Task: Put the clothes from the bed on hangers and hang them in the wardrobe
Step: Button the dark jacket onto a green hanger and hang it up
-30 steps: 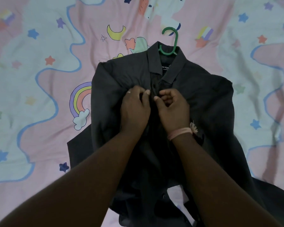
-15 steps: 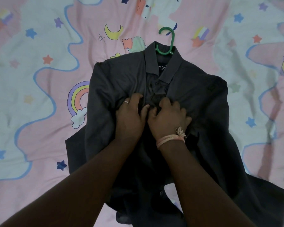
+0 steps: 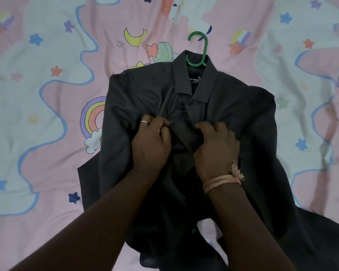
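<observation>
Shirt (image 3: 233,114) flat on bed, collar and hanger (image 3: 201,49) hook pointing away.

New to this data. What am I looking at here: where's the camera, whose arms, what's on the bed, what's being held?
There is no robot. A person wears one wide-angle camera on the head, looking down at their own two bare arms.

On the bedsheet, pink and pale blue with stars, moons and rainbows, lies a dark grey collared shirt. A green hanger is already inside it; only the hook shows above the collar.

The left hand, with a ring, and the right hand, with a pinkish thread wristband, both pinch the shirt's front opening at chest level, apparently working on a button beside the left fingertips.
</observation>
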Demonstrator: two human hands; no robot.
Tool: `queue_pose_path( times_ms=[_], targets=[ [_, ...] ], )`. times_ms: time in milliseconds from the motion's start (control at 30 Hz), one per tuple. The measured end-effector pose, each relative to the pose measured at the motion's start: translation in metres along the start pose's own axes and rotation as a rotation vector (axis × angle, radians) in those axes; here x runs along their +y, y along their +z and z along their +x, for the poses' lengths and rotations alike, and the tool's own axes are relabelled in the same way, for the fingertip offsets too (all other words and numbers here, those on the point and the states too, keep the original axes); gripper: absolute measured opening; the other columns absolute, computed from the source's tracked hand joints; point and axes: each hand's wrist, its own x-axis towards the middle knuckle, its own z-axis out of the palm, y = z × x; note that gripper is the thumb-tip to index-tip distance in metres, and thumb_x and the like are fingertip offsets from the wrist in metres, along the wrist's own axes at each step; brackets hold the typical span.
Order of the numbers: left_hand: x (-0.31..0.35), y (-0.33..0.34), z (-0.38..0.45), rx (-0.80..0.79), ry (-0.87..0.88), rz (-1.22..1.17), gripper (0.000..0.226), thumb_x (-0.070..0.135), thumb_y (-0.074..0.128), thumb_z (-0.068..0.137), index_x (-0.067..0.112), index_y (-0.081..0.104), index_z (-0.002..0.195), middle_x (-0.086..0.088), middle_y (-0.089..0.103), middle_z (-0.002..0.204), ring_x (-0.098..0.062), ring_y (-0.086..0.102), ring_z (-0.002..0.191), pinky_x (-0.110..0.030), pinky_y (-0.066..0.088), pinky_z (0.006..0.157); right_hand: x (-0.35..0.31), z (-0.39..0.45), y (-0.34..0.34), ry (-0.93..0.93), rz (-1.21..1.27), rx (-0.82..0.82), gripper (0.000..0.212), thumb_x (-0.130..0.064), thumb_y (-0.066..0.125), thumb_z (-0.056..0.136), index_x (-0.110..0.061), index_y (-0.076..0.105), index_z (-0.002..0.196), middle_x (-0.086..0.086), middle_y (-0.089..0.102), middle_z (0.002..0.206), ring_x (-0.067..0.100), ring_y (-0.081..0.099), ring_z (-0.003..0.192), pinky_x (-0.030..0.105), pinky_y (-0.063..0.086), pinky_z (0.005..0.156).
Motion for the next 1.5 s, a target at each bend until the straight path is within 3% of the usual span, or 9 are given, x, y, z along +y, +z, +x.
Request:
queue_pose_path(
  times_ms=[233, 400, 533, 667, 767, 900, 1167, 1400, 1500],
  targets=[
    [0.003, 0.002, 0.012, 0.000, -0.009, 0.157, 0.016, 0.047, 0.064, 0.094, 0.032, 0.069, 0.097, 0.004, 0.050, 0.119, -0.016, 0.061, 0.081, -0.030, 0.048, 0.062, -0.011, 0.006, 0.007, 0.080, -0.115, -0.135, 0.026, -0.043, 0.059, 0.090, -0.024, 0.063, 0.107, 0.004, 0.064, 0.107, 0.031, 0.060, 0.100, 0.042, 0.041, 0.083],
    [-0.001, 0.000, 0.010, -0.047, 0.096, 0.218, 0.015, 0.039, 0.068, 0.094, 0.026, 0.074, 0.096, 0.002, 0.054, 0.118, -0.018, 0.060, 0.092, -0.031, 0.048, 0.061, -0.006, 0.022, 0.011, 0.090, -0.080, -0.148, 0.017, -0.032, 0.057, 0.094, -0.019, 0.068, 0.098, 0.007, 0.066, 0.103, 0.032, 0.062, 0.098, 0.037, 0.040, 0.077],
    [0.009, -0.005, 0.011, -0.021, 0.042, 0.247, 0.011, 0.029, 0.069, 0.092, 0.020, 0.074, 0.090, -0.003, 0.057, 0.118, -0.026, 0.053, 0.099, -0.041, 0.049, 0.080, -0.010, 0.023, 0.002, 0.283, 0.210, -0.101, 0.015, -0.023, 0.062, 0.093, -0.011, 0.071, 0.096, 0.014, 0.062, 0.108, 0.035, 0.058, 0.101, 0.035, 0.039, 0.089],
    [0.032, -0.020, -0.006, 0.067, -0.093, 0.173, 0.009, 0.031, 0.065, 0.096, 0.025, 0.071, 0.094, -0.002, 0.054, 0.120, -0.025, 0.045, 0.104, -0.037, 0.040, 0.091, -0.009, 0.016, -0.013, 0.436, 0.544, -0.227, 0.016, -0.024, 0.065, 0.093, -0.010, 0.067, 0.086, 0.011, 0.071, 0.080, 0.028, 0.068, 0.081, 0.039, 0.055, 0.077],
    [0.045, -0.020, -0.025, 0.089, -0.152, 0.132, 0.009, 0.031, 0.065, 0.095, 0.026, 0.073, 0.096, 0.000, 0.057, 0.114, -0.025, 0.045, 0.103, -0.040, 0.042, 0.091, -0.022, 0.003, -0.012, 0.325, 0.700, -0.203, 0.015, -0.021, 0.066, 0.092, -0.014, 0.062, 0.080, 0.001, 0.066, 0.066, 0.017, 0.065, 0.059, 0.034, 0.055, 0.059],
    [0.051, -0.018, -0.035, 0.171, -0.255, 0.040, 0.008, 0.033, 0.067, 0.091, 0.031, 0.075, 0.091, 0.004, 0.057, 0.112, -0.017, 0.038, 0.100, -0.040, 0.043, 0.091, -0.031, -0.012, -0.003, 0.193, 0.746, -0.033, 0.007, -0.016, 0.070, 0.087, -0.021, 0.066, 0.089, -0.007, 0.067, 0.078, 0.009, 0.065, 0.070, 0.036, 0.056, 0.069],
    [0.049, -0.018, -0.035, 0.109, -0.380, -0.197, 0.008, 0.031, 0.068, 0.095, 0.028, 0.075, 0.094, 0.005, 0.066, 0.107, 0.005, 0.058, 0.089, -0.002, 0.038, 0.072, -0.024, -0.021, 0.008, -0.002, 0.610, 0.081, 0.007, -0.007, 0.074, 0.084, -0.013, 0.075, 0.085, -0.003, 0.067, 0.078, 0.008, 0.062, 0.069, 0.032, 0.053, 0.066],
    [0.048, -0.021, -0.033, 0.024, -0.378, -0.254, 0.011, 0.029, 0.068, 0.096, 0.024, 0.078, 0.097, 0.017, 0.073, 0.085, 0.005, 0.067, 0.081, -0.004, 0.046, 0.070, -0.018, -0.028, 0.015, 0.006, 0.668, 0.091, 0.013, -0.008, 0.071, 0.088, -0.011, 0.080, 0.098, -0.004, 0.075, 0.089, 0.002, 0.067, 0.083, 0.019, 0.053, 0.077],
    [0.044, -0.020, -0.027, -0.032, -0.383, -0.302, 0.011, 0.030, 0.072, 0.093, 0.022, 0.080, 0.096, 0.012, 0.076, 0.085, 0.003, 0.069, 0.081, -0.024, 0.058, 0.080, -0.013, -0.032, 0.017, 0.013, 0.687, 0.059, 0.022, -0.005, 0.068, 0.090, -0.012, 0.078, 0.108, -0.004, 0.076, 0.099, -0.002, 0.067, 0.091, 0.010, 0.048, 0.084]
  ],
)
